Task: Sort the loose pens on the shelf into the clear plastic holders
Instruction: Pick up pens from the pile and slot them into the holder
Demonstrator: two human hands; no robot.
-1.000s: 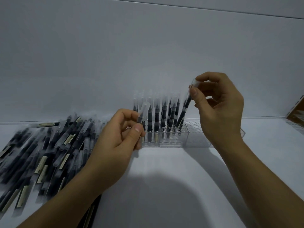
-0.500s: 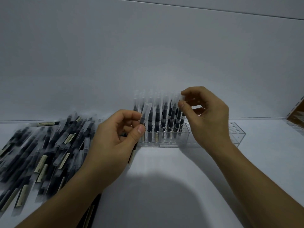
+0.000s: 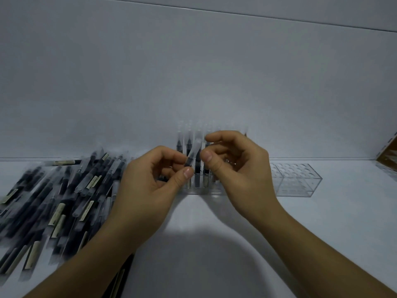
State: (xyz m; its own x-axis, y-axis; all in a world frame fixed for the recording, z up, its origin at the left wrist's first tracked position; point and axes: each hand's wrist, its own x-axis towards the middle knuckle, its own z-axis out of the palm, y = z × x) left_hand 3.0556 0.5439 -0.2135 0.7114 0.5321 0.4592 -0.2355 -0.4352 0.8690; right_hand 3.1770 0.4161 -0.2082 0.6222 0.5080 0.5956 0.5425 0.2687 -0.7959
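Head view: the pen [image 3: 193, 157] is pinched low down by the thumb and finger of the left hand [image 3: 148, 186], tipped up in front of the clear holder [image 3: 199, 190] where other pens stand, likely so its top is free to grab. The right hand [image 3: 238, 168] curls just beside that top, thumb and finger close together; I cannot tell if it touches. The pile of loose pens [image 3: 60, 196] lies on the shelf [image 3: 214, 244] at the left.
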